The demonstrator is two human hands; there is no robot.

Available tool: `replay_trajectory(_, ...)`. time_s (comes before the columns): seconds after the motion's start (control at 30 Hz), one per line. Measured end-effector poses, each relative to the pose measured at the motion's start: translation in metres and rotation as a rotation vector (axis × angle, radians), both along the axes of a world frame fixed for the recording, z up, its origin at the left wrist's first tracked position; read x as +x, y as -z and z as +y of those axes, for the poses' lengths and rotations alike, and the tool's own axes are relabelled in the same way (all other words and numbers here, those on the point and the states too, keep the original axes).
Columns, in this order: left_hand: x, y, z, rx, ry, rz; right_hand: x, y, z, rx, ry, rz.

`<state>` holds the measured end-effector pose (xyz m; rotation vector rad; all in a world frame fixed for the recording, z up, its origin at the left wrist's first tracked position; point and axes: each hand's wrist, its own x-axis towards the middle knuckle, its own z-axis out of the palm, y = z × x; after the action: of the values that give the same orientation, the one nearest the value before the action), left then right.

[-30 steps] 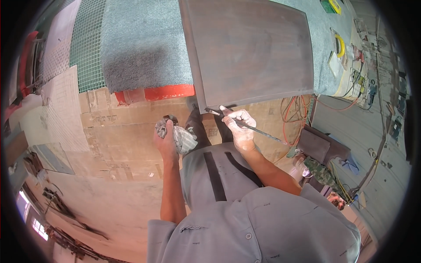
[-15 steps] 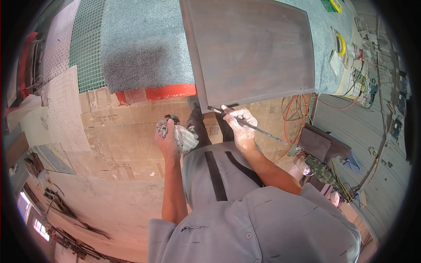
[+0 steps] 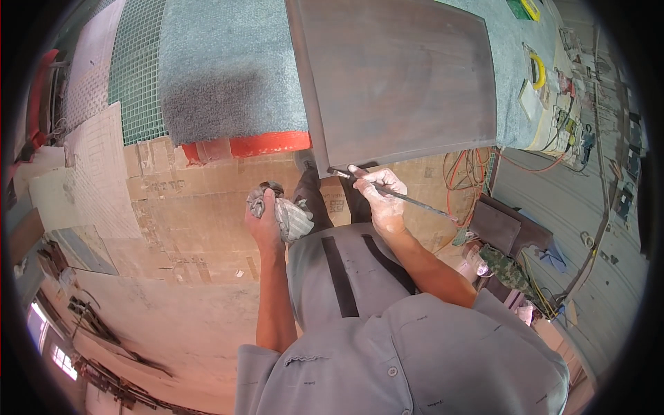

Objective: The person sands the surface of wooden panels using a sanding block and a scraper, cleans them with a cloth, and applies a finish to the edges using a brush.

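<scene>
A large dark brown panel [image 3: 408,83] lies on the carpeted work surface, its near edge toward me. My right hand [image 3: 382,197], dusted with pale powder, grips a thin paintbrush [image 3: 415,202] with a long dark handle. The brush's bristle end is at the panel's near left corner; whether it touches cannot be made out. To the left of it, my left hand [image 3: 264,223] is closed round a crumpled striped cloth [image 3: 294,220], held over the cardboard-covered floor and apart from the panel. Something dark shows at the top of the cloth, too small to name.
Blue-green carpet [image 3: 228,55] with a red front edge [image 3: 270,144] covers the surface left of the panel. Cardboard [image 3: 200,207] lies on the floor. Orange hose [image 3: 465,180] hangs at the right, near dark boards [image 3: 496,227]. A yellow-handled tool [image 3: 539,69] sits at the far right.
</scene>
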<state>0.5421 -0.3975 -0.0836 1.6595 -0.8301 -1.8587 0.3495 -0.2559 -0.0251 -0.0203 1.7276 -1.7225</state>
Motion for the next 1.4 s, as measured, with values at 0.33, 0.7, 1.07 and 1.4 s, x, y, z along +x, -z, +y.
replay_trajectory(0.33,-0.004,-0.009,0.0,0.012,-0.019,0.009,0.001,0.002,0.003,0.005,-0.043,0.018)
replay_trajectory(0.7,-0.008,-0.012,0.003,-0.004,-0.019,0.026,-0.001,0.005,0.001,0.025,-0.026,0.028)
replay_trajectory(1.07,-0.026,-0.035,-0.003,-0.053,0.062,0.041,-0.005,-0.002,-0.001,-0.017,-0.061,0.018)
replay_trajectory(1.4,-0.03,-0.041,-0.003,-0.045,0.079,0.044,-0.008,0.002,-0.001,0.036,-0.076,0.01)
